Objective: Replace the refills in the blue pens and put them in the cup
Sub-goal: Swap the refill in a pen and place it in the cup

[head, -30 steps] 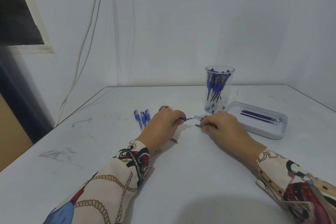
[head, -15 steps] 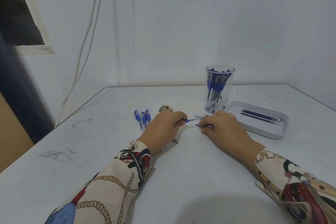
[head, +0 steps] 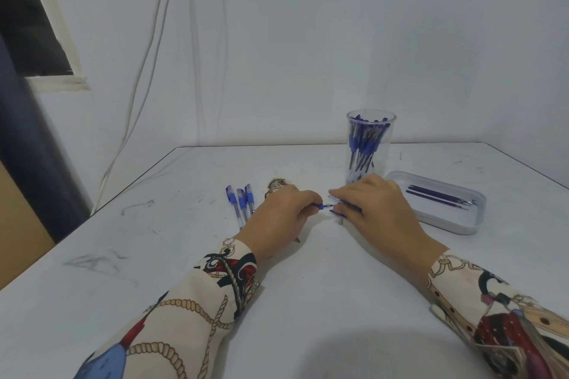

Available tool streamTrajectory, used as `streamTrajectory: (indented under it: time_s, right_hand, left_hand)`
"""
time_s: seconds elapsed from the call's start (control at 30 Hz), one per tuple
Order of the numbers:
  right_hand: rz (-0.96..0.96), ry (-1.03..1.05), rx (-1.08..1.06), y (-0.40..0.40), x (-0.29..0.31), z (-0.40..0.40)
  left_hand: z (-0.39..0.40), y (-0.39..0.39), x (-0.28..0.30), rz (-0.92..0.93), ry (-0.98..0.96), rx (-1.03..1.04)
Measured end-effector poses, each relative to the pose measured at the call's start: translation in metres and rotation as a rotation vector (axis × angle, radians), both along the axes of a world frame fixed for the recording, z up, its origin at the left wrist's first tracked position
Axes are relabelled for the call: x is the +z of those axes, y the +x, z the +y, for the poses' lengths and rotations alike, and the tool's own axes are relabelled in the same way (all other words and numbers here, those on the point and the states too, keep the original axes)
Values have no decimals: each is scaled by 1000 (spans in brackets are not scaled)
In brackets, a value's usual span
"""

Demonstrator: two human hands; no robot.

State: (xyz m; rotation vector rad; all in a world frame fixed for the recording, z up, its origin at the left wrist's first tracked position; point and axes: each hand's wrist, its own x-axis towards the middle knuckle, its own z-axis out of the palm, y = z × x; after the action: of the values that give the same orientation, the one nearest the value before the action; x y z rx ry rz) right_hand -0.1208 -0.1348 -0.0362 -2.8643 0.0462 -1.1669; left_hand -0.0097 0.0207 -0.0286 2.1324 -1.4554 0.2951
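Note:
My left hand (head: 278, 218) and my right hand (head: 374, 209) meet at the middle of the white table (head: 292, 301). Between their fingertips I pinch a blue pen (head: 324, 205); only a short piece of it shows between the fingers. Three capped blue pens (head: 241, 201) lie side by side just left of my left hand. Behind my right hand stands a clear cup (head: 370, 148) holding several blue pens. To its right, a shallow white tray (head: 437, 218) holds a few dark refills (head: 440, 197).
A small patterned object (head: 275, 186) lies behind my left hand. White cables (head: 138, 86) hang down the wall at the left. The table's left edge (head: 123, 191) runs diagonally, with a dark drop beyond it.
Both hands have drawn closer together around the pen. My right hand shifted slightly left and toward the cup. Nothing else has moved.

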Motion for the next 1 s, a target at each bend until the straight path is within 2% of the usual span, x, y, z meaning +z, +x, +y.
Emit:
streamTrajectory:
  time_s: [0.13,0.3,0.43,0.73,0.9,1.0]
  right_hand:
    - [1,-100,39,2,-1,-2]
    - [59,-98,-20,-1,2,-13]
    - [68,-49,-150,-6,5,-28]
    - [250,-9,-498,-25,22,-57]
    - [393,169,-486,-28,28,-58]
    - [431,120,-478,-25,25,-54]
  left_hand:
    - [-2,-4,1,-42,-6,-37]
    - [3,-1,2,-6,28,3]
    - [6,2,6,4,6,44]
    - [14,10,9,39,-6,152]
    - [13,9,8,53,9,156]
    - [14,6,9,14,2,158]
